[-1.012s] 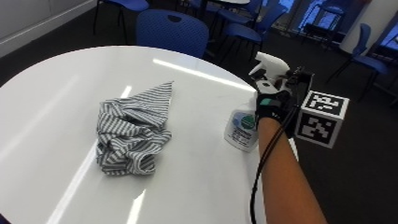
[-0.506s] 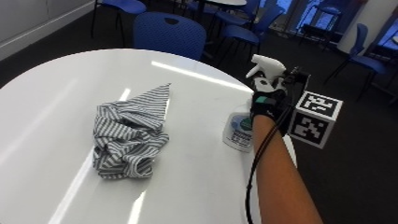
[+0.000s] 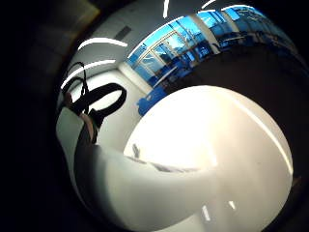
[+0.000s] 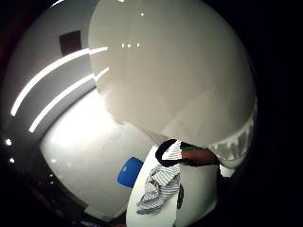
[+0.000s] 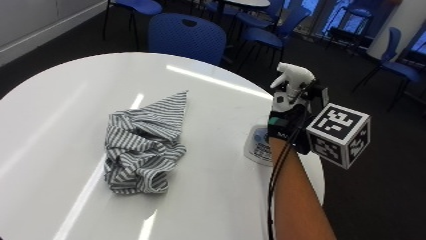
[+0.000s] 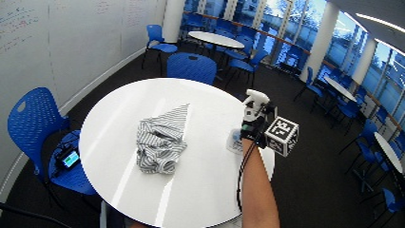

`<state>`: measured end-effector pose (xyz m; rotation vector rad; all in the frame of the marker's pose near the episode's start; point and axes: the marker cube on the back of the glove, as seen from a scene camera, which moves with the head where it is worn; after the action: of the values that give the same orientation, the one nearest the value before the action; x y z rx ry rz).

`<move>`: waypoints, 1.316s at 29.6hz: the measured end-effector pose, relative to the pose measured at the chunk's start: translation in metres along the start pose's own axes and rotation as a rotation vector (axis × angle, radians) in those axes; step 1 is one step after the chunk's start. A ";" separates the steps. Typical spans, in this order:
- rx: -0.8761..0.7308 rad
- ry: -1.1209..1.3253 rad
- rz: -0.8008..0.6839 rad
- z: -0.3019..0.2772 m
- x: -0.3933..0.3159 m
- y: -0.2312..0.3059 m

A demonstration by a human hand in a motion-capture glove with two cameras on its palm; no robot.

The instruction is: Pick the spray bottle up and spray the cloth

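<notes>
Item: spray bottle [image 5: 279, 117], white trigger head, clear rounded body with a label.
Position: at the bench [image 5: 53, 100] edge, well apart from the cloth [image 5: 143, 142]; whether its base touches the bench or is just lifted cannot be told.
Right hand [image 5: 285, 125]: gloved, at the bottle's neck on its far side from the cloth; fingers appear wrapped round it, though they are mostly hidden.
Handling, bottle: likely light, rigid plastic, smooth and possibly slippery; best held at the narrow neck, forefinger free for the trigger.
Nozzle: points roughly toward the cloth.
Handling, cloth: striped, soft, crumpled in a heap, limp; needs no holding.
</notes>
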<state>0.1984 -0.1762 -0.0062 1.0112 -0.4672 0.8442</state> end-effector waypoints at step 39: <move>-0.174 0.377 -0.972 0.005 -0.112 0.045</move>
<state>0.0947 -0.2123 -0.0566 0.7575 0.2786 0.0955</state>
